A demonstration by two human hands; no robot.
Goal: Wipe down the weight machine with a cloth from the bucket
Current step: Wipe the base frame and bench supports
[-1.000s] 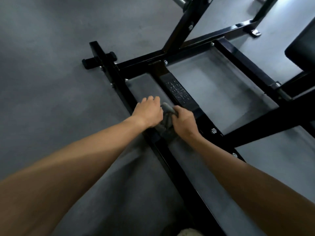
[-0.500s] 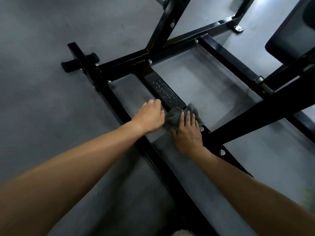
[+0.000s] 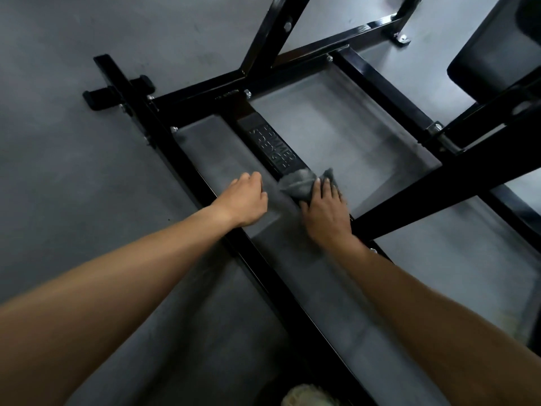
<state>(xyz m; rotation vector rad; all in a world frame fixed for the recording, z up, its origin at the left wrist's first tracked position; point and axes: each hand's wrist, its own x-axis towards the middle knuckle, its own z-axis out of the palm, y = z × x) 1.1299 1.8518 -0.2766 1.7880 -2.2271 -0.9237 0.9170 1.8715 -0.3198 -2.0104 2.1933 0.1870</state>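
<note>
Now at floor level: weight machine (image 3: 199, 87), black steel frame on grey floor (image 3: 73, 171). Centre bar's long axis runs on a diagonal, far-left to near-right; the embossed plate (image 3: 272, 148) lies along it, lettering blurred.

Cloth (image 3: 301, 183), grey and bunched, sits on that bar at the plate's near end. Its longer side lies across the bar, and two crumpled peaks point away from the person.

Right hand (image 3: 325, 212): flat, fingers straight and slightly spread, pressing the cloth's near edge onto the bar.

Left hand (image 3: 246, 203): apart from the cloth, fingers curled under in a loose fist, nothing seen in it. It sits between the outer rail and the centre bar; contact with the floor cannot be told.

Padded seat (image 3: 497, 54) top right. Pale blurred object (image 3: 307, 397) at bottom edge, unidentifiable.
</note>
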